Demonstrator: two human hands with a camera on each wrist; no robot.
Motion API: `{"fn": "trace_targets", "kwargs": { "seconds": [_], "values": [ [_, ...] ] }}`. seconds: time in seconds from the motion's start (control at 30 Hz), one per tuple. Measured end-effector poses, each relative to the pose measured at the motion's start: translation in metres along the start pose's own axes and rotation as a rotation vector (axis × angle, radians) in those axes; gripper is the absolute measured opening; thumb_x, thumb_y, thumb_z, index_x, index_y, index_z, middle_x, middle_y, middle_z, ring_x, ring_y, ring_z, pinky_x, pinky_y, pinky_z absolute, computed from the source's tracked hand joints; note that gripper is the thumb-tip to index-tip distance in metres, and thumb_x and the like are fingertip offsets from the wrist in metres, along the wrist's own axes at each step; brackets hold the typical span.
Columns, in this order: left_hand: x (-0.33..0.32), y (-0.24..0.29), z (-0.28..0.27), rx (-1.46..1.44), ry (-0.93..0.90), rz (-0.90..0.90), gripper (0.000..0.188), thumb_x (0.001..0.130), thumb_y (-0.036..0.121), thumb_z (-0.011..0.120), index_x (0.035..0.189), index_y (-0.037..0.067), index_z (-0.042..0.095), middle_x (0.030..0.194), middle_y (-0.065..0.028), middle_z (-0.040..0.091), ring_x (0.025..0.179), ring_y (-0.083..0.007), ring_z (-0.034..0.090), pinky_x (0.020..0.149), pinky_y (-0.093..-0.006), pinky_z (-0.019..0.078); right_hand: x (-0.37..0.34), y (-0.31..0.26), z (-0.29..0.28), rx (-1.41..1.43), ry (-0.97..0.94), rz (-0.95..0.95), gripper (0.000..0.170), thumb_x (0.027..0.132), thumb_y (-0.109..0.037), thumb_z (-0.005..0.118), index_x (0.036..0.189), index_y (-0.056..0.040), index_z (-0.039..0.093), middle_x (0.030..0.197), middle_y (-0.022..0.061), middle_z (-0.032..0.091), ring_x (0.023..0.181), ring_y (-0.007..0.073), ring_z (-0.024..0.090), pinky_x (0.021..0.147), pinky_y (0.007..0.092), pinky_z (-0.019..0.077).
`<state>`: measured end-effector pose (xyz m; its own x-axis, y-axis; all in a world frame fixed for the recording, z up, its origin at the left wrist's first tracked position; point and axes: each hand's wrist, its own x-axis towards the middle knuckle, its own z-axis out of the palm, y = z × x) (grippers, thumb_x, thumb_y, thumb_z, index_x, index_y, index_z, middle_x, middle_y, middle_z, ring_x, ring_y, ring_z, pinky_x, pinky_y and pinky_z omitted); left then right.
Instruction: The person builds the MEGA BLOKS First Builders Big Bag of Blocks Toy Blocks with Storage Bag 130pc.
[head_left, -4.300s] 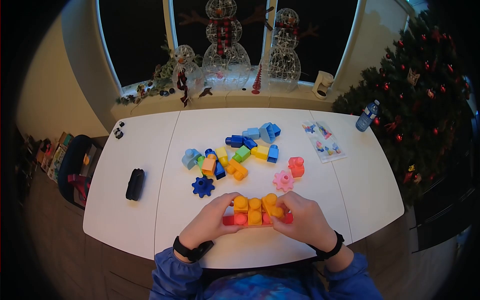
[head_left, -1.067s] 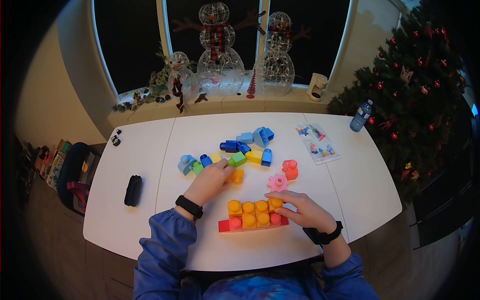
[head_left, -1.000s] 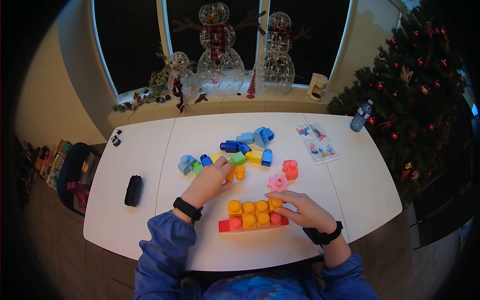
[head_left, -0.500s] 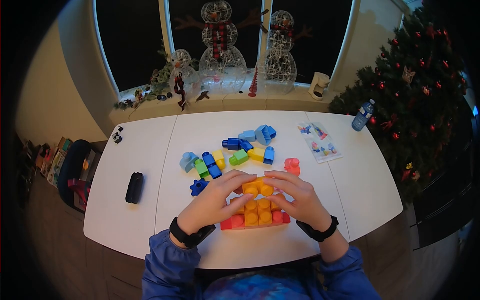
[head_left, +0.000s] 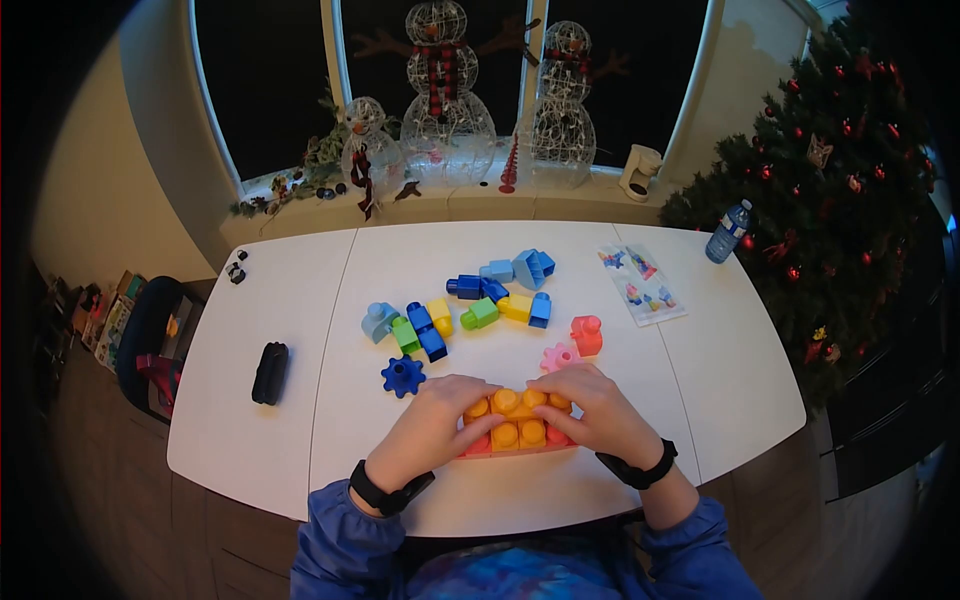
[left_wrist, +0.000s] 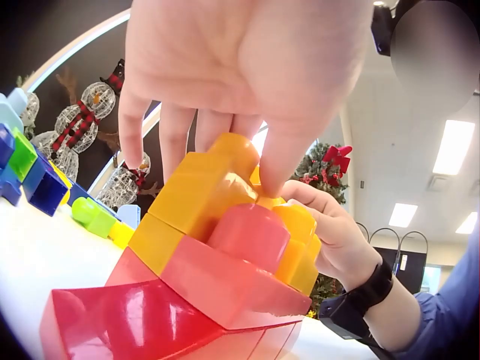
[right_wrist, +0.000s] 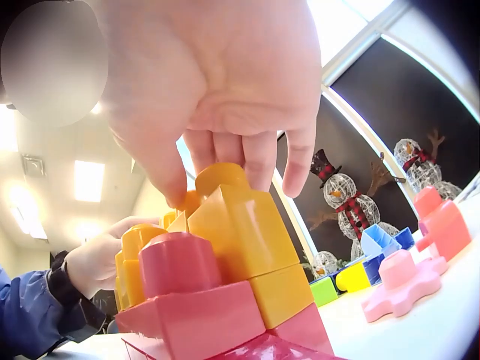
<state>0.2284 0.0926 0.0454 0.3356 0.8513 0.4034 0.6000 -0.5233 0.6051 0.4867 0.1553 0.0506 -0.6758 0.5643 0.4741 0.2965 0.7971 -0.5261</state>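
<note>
"Where is the orange block?"

"On the white counter (head_left: 570, 495), a wall of red and yellow blocks (head_left: 532, 433) stands before you, running left to right. Your left hand (head_left: 432, 418) and right hand (head_left: 592, 405) flank it, equally near, with the orange block (head_left: 520, 411) between them atop the wall, its long axis running the same way."

"And the grip?"

"Narrowed on both sides: you pinch the orange block near its ends, thumbs (head_left: 482, 428) toward you, fingers (right_wrist: 260, 160) beyond."

Orange blocks (head_left: 518, 435) atop pinkish-red blocks (right_wrist: 202, 315)
</note>
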Motion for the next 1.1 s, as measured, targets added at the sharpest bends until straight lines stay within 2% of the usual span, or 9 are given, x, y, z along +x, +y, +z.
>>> {"fn": "trace_targets", "kwargs": {
  "seconds": [0.17,0.27,0.37,0.47,0.57,0.7,0.83,0.93,1.1],
  "values": [
    [-0.002,0.005,0.001,0.028,-0.005,-0.069,0.027,0.091,0.017,0.077,0.114,0.004,0.073,0.106,-0.0144,0.074,0.097,-0.0343,0.068,0.087,-0.0414,0.0542,-0.002,0.001,0.002,0.056,-0.040,0.070,0.031,0.092,-0.018,0.077,0.120,-0.0062,0.071,0.100,0.0095,0.073,0.093,0.0297,0.069,0.088,0.0402,0.0527],
    [-0.001,0.006,0.001,0.073,0.025,-0.054,0.026,0.091,0.020,0.077,0.110,0.004,0.072,0.101,-0.0135,0.075,0.091,-0.0332,0.070,0.078,-0.0406,0.0557,-0.002,0.000,0.001,0.071,-0.066,0.119,0.032,0.092,-0.018,0.077,0.122,-0.0067,0.071,0.103,0.0096,0.073,0.096,0.0312,0.069,0.087,0.0404,0.0537],
    [-0.001,0.011,-0.003,0.094,-0.029,-0.131,0.026,0.092,0.018,0.076,0.115,0.005,0.073,0.108,-0.0130,0.074,0.095,-0.0325,0.069,0.087,-0.0387,0.0553,-0.004,-0.002,-0.003,0.021,-0.017,0.085,0.033,0.092,-0.018,0.076,0.123,-0.0073,0.071,0.110,0.0105,0.074,0.101,0.0324,0.069,0.090,0.0410,0.0544],
    [-0.001,0.004,0.002,0.105,0.065,-0.081,0.027,0.093,0.022,0.075,0.114,0.006,0.071,0.105,-0.0125,0.075,0.091,-0.0339,0.070,0.080,-0.0406,0.0558,-0.011,-0.001,-0.003,-0.033,0.056,0.100,0.033,0.092,-0.016,0.076,0.123,-0.0080,0.071,0.115,0.0112,0.074,0.105,0.0330,0.070,0.092,0.0417,0.0551],
    [0.002,0.007,0.000,0.077,0.028,-0.169,0.028,0.094,0.022,0.074,0.116,0.005,0.070,0.108,-0.0134,0.074,0.094,-0.0344,0.070,0.081,-0.0398,0.0559,-0.013,0.005,0.000,-0.046,0.087,0.132,0.033,0.092,-0.015,0.076,0.124,-0.0082,0.071,0.116,0.0116,0.075,0.105,0.0332,0.071,0.091,0.0416,0.0562],
    [0.002,-0.008,-0.005,0.011,0.050,-0.117,0.032,0.093,0.022,0.076,0.117,0.003,0.069,0.111,-0.0151,0.072,0.098,-0.0352,0.069,0.084,-0.0399,0.0561,-0.010,0.005,0.002,-0.062,0.108,0.119,0.033,0.092,-0.013,0.076,0.123,-0.0081,0.071,0.115,0.0115,0.075,0.102,0.0331,0.071,0.088,0.0412,0.0575],
    [0.002,-0.049,-0.038,0.105,0.266,-0.270,0.043,0.089,0.019,0.081,0.125,0.002,0.066,0.116,-0.0161,0.070,0.102,-0.0337,0.068,0.088,-0.0406,0.0557,-0.009,0.006,0.004,-0.045,0.106,0.120,0.032,0.092,-0.013,0.075,0.123,-0.0083,0.071,0.115,0.0114,0.075,0.102,0.0332,0.071,0.087,0.0409,0.0577],
    [-0.005,-0.110,-0.050,0.489,0.417,-0.349,0.051,0.085,0.017,0.084,0.129,0.002,0.062,0.113,-0.0182,0.069,0.102,-0.0352,0.068,0.089,-0.0412,0.0554,-0.010,0.008,0.004,-0.026,0.091,0.125,0.032,0.093,-0.013,0.075,0.124,-0.0084,0.071,0.116,0.0115,0.075,0.102,0.0333,0.071,0.088,0.0408,0.0577],
    [-0.009,-0.153,-0.058,0.524,0.245,-0.488,0.054,0.081,0.016,0.085,0.125,0.001,0.059,0.112,-0.0199,0.069,0.104,-0.0396,0.068,0.090,-0.0449,0.0555,-0.008,0.010,0.001,0.032,0.051,0.135,0.033,0.094,-0.012,0.073,0.127,-0.0085,0.070,0.118,0.0127,0.074,0.104,0.0340,0.071,0.090,0.0403,0.0575]
  ]
}}
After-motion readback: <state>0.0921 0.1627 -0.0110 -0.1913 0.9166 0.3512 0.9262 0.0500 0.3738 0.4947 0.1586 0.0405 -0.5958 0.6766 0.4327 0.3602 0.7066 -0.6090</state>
